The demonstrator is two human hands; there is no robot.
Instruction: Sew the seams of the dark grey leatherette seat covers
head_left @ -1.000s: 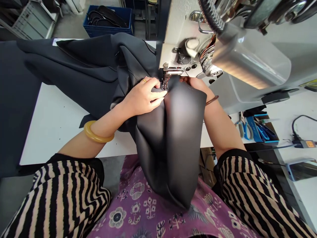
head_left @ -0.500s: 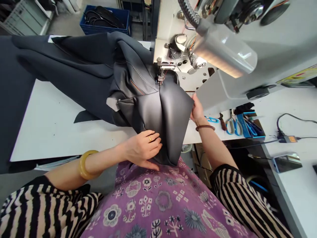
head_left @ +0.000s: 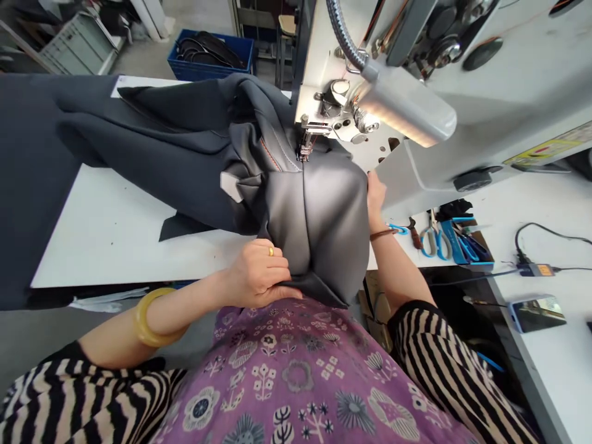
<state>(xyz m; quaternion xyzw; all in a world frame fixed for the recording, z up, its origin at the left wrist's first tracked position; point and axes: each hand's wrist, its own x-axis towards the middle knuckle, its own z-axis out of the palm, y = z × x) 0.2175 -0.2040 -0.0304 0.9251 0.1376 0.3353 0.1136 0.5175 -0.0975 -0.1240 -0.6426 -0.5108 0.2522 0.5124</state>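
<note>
Black smooth leather-like panel lying under metal presser foot; L hand pinching near edge; R hand touching side, can't tell grip; prob. best keeping tension even w/o tugging.

Steel presser foot sitting over the smooth black sheet, and round that foot: grey plastic lamp at two o'clock, blue-handled metal scissors at four, rectangular blue box just beside; white tabletop at eight, blue plastic crate past ten.
</note>
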